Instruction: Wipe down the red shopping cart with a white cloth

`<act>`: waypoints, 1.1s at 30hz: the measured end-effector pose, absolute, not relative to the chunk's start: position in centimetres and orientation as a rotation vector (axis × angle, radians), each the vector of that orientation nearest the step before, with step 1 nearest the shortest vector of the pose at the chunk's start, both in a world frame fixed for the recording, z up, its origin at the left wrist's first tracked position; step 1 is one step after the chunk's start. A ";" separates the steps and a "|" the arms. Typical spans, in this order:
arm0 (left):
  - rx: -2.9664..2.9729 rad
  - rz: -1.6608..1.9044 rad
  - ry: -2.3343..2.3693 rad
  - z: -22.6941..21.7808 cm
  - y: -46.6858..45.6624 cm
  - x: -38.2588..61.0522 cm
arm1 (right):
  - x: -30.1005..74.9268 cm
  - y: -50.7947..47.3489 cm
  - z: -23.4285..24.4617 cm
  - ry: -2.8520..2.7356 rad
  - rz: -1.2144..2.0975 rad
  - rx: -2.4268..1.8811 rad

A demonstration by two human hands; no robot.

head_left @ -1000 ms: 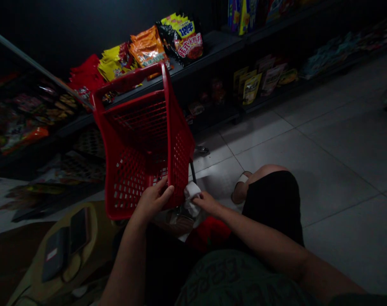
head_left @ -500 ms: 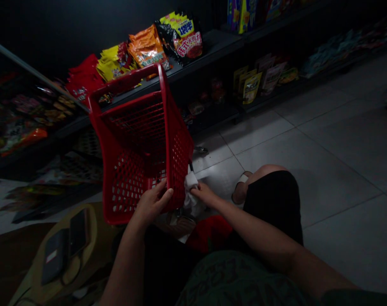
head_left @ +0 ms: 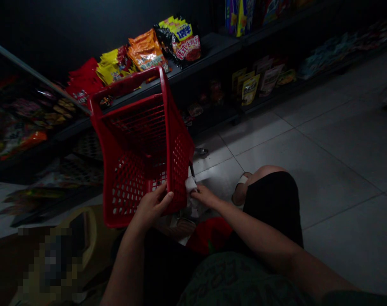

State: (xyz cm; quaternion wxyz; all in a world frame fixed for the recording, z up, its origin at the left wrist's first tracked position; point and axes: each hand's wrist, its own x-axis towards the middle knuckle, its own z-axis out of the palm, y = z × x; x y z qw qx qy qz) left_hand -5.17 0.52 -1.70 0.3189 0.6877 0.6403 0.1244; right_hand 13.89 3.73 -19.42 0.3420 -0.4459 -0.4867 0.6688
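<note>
A red plastic shopping basket is tilted up in front of me, its open top facing away. My left hand grips the basket's near lower edge, thumb against its side wall. My right hand is closed on a crumpled white cloth and presses it against the basket's right outer wall near the bottom corner. I sit low on the floor, my bent knee to the right of the basket.
Dark store shelves with bright snack bags run behind the basket. More packets fill lower shelves at left and right. Grey floor tiles spread to the right. A red object lies in my lap; a yellowish bag sits lower left.
My right hand with the white cloth has slid up and left along the basket's right wall. The basket has shifted slightly left. My left hand keeps its grip.
</note>
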 end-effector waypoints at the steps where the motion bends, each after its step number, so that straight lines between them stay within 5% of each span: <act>1: 1.808 0.323 1.675 -1.7 0.5 -5.1 | 13.8 3.6 -19.3 -1.282 1.740 -1.150; 19: 1.851 0.297 1.630 -1.0 0.1 -4.3 | 14.3 5.9 -18.0 -1.126 1.581 -1.302; 33: 1.800 0.310 1.625 -1.7 0.2 -4.8 | 13.9 4.0 -13.5 -1.289 1.444 -1.009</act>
